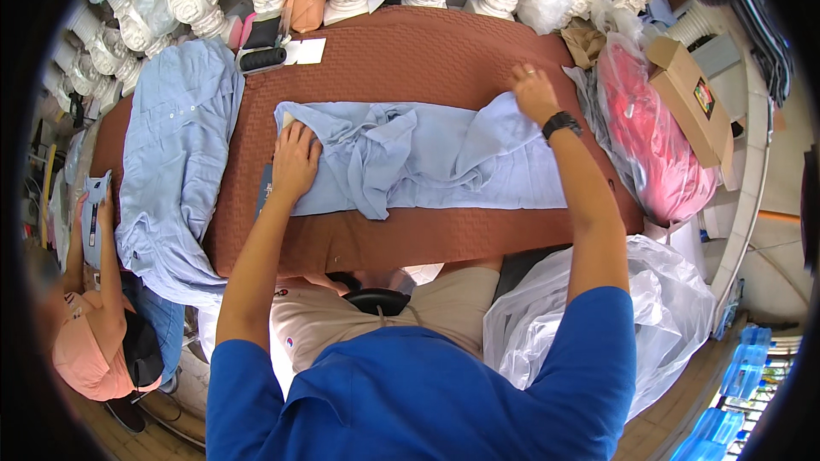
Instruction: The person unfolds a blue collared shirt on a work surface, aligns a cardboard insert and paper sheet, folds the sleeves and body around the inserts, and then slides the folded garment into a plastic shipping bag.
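Note:
A light blue shirt (453, 149) lies lengthwise in a long strip across the brown padded table in front of me. Its left part is bunched into loose wrinkles, while the right part is flatter. My left hand (296, 160) rests with fingers stretched out on the shirt's left end, beside a pale collar edge. A dark blue tag or card (264, 188) shows partly under that forearm. At the far right corner of the shirt, my right hand (535, 96) has its fingers closed on the fabric, which rises toward it. A black watch (561, 124) is on that wrist.
More blue shirts (184, 128) lie at the table's left. A black roll (262, 59), white card (305, 52) and tan bag (305, 2) sit at the back. Bagged pink items (641, 119) and a cardboard box (694, 98) stand right. Another person (102, 337) holds a folded garment far left.

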`<state>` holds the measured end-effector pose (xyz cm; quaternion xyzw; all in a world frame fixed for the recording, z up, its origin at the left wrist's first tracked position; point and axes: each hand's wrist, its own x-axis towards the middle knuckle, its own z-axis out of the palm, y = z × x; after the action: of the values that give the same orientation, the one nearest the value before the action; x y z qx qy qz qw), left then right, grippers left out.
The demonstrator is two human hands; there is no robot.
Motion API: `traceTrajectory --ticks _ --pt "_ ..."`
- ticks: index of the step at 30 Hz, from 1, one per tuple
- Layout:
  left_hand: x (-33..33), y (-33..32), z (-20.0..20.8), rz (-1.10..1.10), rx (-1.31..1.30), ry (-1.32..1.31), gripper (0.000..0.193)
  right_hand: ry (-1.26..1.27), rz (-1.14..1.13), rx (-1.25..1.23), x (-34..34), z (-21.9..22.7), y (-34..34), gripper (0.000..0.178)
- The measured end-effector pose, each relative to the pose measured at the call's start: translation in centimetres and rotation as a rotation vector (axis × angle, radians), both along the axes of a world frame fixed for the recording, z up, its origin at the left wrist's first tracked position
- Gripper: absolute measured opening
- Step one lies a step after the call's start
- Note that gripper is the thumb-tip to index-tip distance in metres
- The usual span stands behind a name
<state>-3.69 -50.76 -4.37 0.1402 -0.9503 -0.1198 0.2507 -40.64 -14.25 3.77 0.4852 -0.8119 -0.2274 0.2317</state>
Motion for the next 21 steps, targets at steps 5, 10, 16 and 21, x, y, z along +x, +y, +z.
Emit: traceTrajectory --ticks 5,10,16,21 --pt "0.3 -0.2 -0.8 0.012 -0.006 -0.009 0.033 -0.061 -0.114 -0.117 3.7 8.1 5.5 0.023" --pt "-0.1 0.3 -0.2 -0.010 -0.008 0.018 0.033 -0.245 -0.235 -0.009 9.0 6.0 15.4 0.022" --pt "-0.1 0.0 -0.7 -0.027 0.003 0.007 0.033 -0.636 -0.473 -0.031 6.2 -1.9 20.7 0.038" --pt "-0.2 -0.2 -0.5 -0.020 0.000 0.020 0.032 -0.650 -0.819 -0.623 1.5 -4.4 15.9 0.041"
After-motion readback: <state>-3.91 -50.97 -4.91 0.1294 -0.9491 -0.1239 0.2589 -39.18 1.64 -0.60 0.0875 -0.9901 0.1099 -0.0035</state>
